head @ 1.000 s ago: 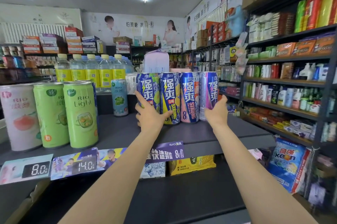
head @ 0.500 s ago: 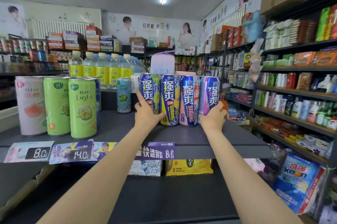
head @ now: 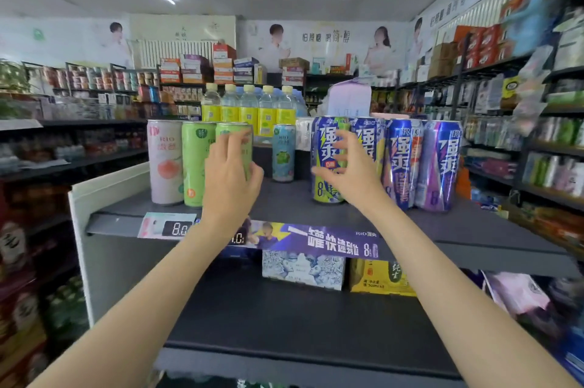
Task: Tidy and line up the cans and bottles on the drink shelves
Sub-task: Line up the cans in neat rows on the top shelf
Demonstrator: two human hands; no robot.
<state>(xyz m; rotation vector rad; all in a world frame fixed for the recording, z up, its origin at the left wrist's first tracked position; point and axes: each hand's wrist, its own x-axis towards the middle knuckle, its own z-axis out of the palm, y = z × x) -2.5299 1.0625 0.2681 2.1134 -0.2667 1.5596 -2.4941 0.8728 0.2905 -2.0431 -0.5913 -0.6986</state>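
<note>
Because the shelf (head: 284, 207) carries tall, narrow cans standing close together near its front edge, the main risk is a knock-on topple: a sideways push on one can could tip its neighbour, and anything that falls forward would roll off the front edge onto the lower shelf or the floor. The four blue cans (head: 385, 163) toward the right end stand touching one another in a row, and the rightmost leans a little, so a shove from the left could skew the whole row. The left hand (head: 232, 172) curls round the nearest green can (head: 235, 147), thumb on its right side; a tug here could drag the second green can (head: 196, 163) and the pink can (head: 165, 161) beside it out of line. The right hand (head: 347, 166) is spread with relaxed fingers over the front of the leftmost blue can, and I cannot tell whether it touches the can or hovers just before it. The small teal can (head: 283, 152) stands alone between the two groups, set further back, and looks easy to clip with a wrist.

The left hand covers most of the green can's label and part of the price strip (head: 316, 240). The bottles (head: 249, 108) at the back edge are cut off below by the cans, and motion blur smears the small print.
</note>
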